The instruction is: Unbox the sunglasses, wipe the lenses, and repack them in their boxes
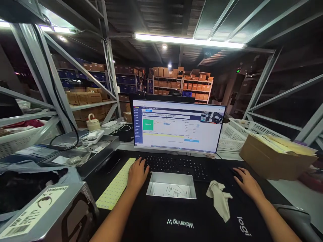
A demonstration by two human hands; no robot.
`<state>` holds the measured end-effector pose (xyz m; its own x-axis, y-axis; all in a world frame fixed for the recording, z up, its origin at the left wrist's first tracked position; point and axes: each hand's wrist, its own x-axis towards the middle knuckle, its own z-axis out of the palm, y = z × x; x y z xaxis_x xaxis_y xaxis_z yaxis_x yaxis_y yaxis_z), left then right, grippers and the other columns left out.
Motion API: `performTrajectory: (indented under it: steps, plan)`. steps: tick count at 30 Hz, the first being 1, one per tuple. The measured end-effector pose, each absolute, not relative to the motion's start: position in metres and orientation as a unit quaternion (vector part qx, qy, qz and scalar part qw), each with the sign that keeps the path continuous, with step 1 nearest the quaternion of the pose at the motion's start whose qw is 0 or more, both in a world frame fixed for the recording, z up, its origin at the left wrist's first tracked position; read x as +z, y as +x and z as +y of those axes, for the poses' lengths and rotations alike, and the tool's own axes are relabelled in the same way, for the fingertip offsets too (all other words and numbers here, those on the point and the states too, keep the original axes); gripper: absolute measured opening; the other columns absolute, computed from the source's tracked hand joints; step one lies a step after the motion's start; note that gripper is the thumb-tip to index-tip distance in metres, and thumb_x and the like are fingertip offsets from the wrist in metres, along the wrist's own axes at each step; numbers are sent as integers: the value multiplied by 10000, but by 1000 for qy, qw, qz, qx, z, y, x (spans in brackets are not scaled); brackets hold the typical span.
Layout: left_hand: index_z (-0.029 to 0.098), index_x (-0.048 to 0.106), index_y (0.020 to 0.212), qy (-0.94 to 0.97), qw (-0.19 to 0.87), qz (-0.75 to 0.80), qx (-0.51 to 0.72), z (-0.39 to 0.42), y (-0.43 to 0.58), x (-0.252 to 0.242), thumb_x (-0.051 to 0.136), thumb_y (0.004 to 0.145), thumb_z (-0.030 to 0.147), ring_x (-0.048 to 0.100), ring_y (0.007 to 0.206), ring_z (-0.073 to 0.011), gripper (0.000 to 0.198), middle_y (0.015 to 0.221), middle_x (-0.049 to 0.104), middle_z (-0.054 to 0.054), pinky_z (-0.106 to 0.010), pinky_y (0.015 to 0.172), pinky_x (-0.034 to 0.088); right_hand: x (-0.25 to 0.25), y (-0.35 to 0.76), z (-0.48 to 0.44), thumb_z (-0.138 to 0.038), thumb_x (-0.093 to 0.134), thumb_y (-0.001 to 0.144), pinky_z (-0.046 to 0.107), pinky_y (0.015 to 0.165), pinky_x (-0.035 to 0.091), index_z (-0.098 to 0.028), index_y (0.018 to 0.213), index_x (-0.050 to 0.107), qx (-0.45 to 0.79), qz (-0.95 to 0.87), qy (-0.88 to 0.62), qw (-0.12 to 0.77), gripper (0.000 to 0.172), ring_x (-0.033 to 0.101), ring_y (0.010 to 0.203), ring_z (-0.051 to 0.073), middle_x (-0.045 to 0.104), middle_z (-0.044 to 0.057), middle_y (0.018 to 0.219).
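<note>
My left hand (137,174) rests with fingers stretched over the left end of a black keyboard (179,165). My right hand (246,183) lies curved over a dark mouse (236,173) on the black desk mat (181,218). A monitor (178,127) with a software window stands behind the keyboard. Between my hands sits a small metal tray (171,189) holding a paper slip, with a crumpled beige cloth (219,198) to its right. A yellow sheet of small labels (116,187) lies left of my left hand.
A grey Wakening box (47,213) stands at near left. Metal trays with cables and a white charger (92,137) sit at left. White plastic baskets (242,131) and a cardboard box of papers (275,156) are at right. Grey shelving frames surround the desk.
</note>
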<state>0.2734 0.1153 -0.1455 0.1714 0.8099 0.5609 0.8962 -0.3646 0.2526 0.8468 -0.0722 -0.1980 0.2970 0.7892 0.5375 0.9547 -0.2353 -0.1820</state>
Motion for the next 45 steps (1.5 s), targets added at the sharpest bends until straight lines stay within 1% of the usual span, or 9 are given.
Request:
performTrajectory:
  steps: [9, 12, 15, 21, 26, 31, 39, 42, 45]
  plan:
    - [151, 682, 1185, -765, 103, -569, -283, 111, 282, -144, 512, 951, 316, 573, 1239, -348, 333, 1349, 605, -197, -503, 1059, 457, -196, 845, -70, -412, 476, 901, 447, 1023, 515, -246, 1220, 671, -169, -579, -757, 252, 408, 627, 1182, 294, 615, 124, 1270]
    - [126, 682, 1174, -763, 108, -576, -272, 111, 283, -142, 495, 965, 334, 585, 1215, -355, 349, 1322, 617, -211, -497, 1027, 476, -195, 843, -71, -431, 453, 917, 447, 1015, 520, -239, 1241, 665, -171, -577, -760, 246, 432, 631, 1178, 296, 606, 130, 1285]
    - [106, 684, 1158, -763, 110, -579, -266, 111, 283, -140, 463, 982, 352, 579, 1212, -365, 375, 1302, 623, -219, -500, 1028, 466, -195, 842, -73, -444, 429, 932, 458, 1003, 527, -223, 1267, 657, -173, -571, -767, 237, 461, 637, 1165, 306, 582, 144, 1320]
    - [122, 696, 1113, -765, 102, -580, -261, 108, 284, -135, 454, 982, 345, 590, 1178, -358, 354, 1262, 637, -206, -480, 984, 482, -194, 841, -75, -477, 426, 950, 477, 961, 549, -259, 1311, 635, -176, -559, -779, 222, 471, 644, 1149, 316, 562, 135, 1349]
    - [148, 697, 1071, -771, 94, -573, -263, 106, 285, -134, 452, 978, 338, 615, 1083, -333, 324, 1169, 671, -177, -457, 929, 493, -196, 844, -73, -491, 416, 959, 481, 965, 544, -244, 1308, 640, -176, -559, -780, 216, 482, 628, 1172, 324, 544, 149, 1364]
    - [152, 697, 1053, -769, 94, -576, -262, 106, 286, -134, 461, 975, 342, 604, 1094, -326, 313, 1185, 667, -176, -453, 933, 485, -198, 846, -72, -501, 410, 963, 481, 979, 534, -235, 1313, 636, -177, -559, -779, 221, 494, 613, 1196, 326, 528, 156, 1373]
    - [138, 674, 1043, -768, 101, -577, -261, 105, 285, -135, 524, 981, 350, 623, 1077, -273, 266, 1155, 667, -139, -440, 939, 493, -195, 842, -71, -461, 466, 925, 466, 1036, 503, -248, 1260, 658, -178, -559, -772, 247, 441, 605, 1210, 312, 565, 130, 1324]
    - [135, 658, 1062, -767, 98, -576, -266, 106, 284, -137, 572, 973, 347, 620, 1096, -252, 246, 1168, 657, -115, -458, 962, 498, -192, 837, -71, -473, 461, 915, 474, 1016, 513, -239, 1260, 655, -173, -555, -773, 254, 460, 617, 1184, 315, 571, 136, 1316]
    - [148, 649, 1102, -771, 86, -570, -272, 109, 280, -140, 602, 967, 333, 622, 1106, -238, 234, 1185, 653, -94, -468, 979, 511, -186, 833, -74, -511, 468, 888, 497, 953, 544, -203, 1262, 648, -166, -547, -778, 262, 516, 638, 1125, 335, 587, 159, 1283]
